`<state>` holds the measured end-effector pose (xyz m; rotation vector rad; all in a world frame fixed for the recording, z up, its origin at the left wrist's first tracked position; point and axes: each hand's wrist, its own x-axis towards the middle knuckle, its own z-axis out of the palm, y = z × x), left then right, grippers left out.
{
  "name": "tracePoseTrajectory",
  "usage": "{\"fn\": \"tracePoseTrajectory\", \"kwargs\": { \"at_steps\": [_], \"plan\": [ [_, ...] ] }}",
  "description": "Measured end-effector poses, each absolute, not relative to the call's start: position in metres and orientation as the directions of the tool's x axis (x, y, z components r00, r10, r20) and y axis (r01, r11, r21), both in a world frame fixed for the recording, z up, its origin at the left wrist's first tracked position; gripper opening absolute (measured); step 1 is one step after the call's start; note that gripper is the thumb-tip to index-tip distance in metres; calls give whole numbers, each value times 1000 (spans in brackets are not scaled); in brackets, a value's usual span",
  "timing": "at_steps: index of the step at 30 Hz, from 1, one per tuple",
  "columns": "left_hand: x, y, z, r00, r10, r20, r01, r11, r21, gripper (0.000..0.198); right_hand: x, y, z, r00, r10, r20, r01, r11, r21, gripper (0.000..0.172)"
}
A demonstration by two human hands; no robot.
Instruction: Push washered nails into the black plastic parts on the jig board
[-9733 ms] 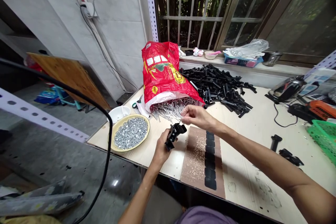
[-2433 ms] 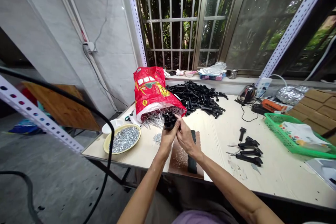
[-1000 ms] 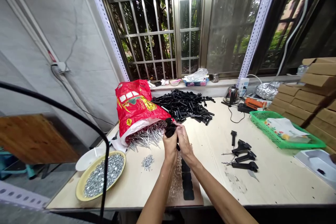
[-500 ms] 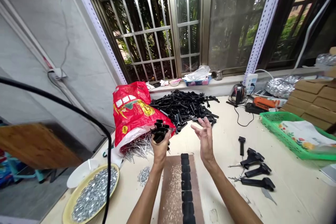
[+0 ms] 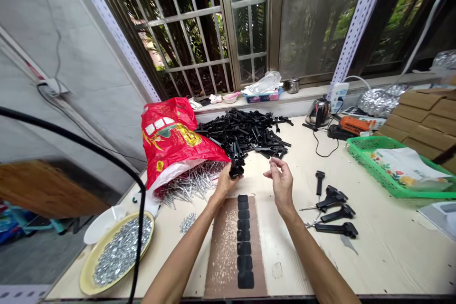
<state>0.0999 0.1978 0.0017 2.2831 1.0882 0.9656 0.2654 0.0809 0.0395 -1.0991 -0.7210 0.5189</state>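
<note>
My left hand (image 5: 224, 184) is closed around a bunch of black plastic parts (image 5: 236, 169), just in front of the black heap. My right hand (image 5: 282, 181) is raised to the right of it, thumb and fingertips pinched together; whether anything small sits between them is hidden. Below and between my hands lies a brown board (image 5: 223, 266) with pale flecks on its left half. A row of black rounded-square pieces (image 5: 243, 235) runs along this board. A large pile of black plastic parts (image 5: 249, 130) fills the table's far side.
A red bag (image 5: 174, 135) spills metal pins (image 5: 192, 180) at the left. Closer, a yellow dish (image 5: 123, 251) holds many small metal pieces, with a small pile (image 5: 187, 222) beside it. Several black-handled tools (image 5: 337, 229) lie at right, near a green basket (image 5: 399, 192). A black cable (image 5: 141, 209) crosses the left foreground.
My left hand with the black parts has moved lower and slightly right in view. The right hand's spread fingers have come together in a pinch. The whole view has shifted slightly.
</note>
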Motion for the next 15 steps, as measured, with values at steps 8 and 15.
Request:
{"fn": "tracePoseTrajectory", "kwargs": {
  "at_steps": [8,15],
  "plan": [
    [95,199,-28,673,697,248,548,-695,465,81,271,85,30,666,704,247,15,318,-948,36],
    [93,180,19,677,622,394,507,-782,362,70,270,88,21,616,786,54,-129,168,-977,38]
  ]
}}
